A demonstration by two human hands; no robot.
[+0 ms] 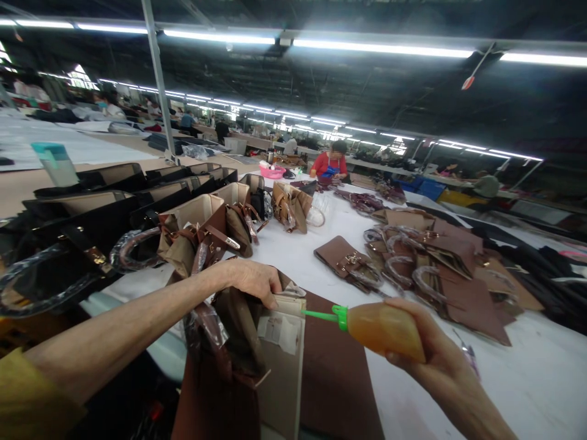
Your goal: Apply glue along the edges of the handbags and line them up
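a bag was pinched by the left hand, a bottle gripped by the right hand; its lining could be smeared by oversqueezing.

Passage is afforded over the white table between the standing bags and the brown pile, though a small bag is encountered there. The left side is blocked by black bags; the held bag is flanked by the left hand and bottle.
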